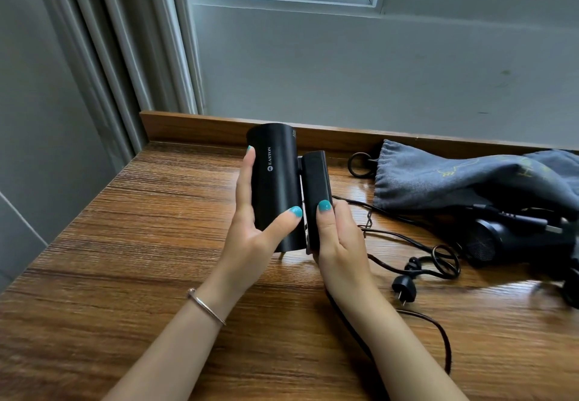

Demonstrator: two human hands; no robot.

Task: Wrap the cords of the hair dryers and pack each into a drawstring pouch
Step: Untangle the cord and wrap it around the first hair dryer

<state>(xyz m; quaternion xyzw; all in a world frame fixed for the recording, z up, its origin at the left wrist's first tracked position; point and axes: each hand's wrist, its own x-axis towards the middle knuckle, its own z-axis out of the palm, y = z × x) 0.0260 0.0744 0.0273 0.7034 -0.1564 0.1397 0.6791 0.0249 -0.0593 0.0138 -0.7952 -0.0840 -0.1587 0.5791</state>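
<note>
Both hands' grip holds black folded hair dryer (275,181) upright.

Hair dryer (275,181) held between both hands: matte black, with small white "EASTON" lettering on the barrel. Nails on the left hand (250,231) and right hand (338,237): teal polish. Bracelet (205,305) on the left wrist: rose-gold. Drawstring pouch (454,178) right of the right hand: grey with yellow stitched markings. Second hair dryer (501,237) below it: black. Cord (416,241) and plug (404,286): black. Table (125,244): brown wood grain, streaked.
</note>
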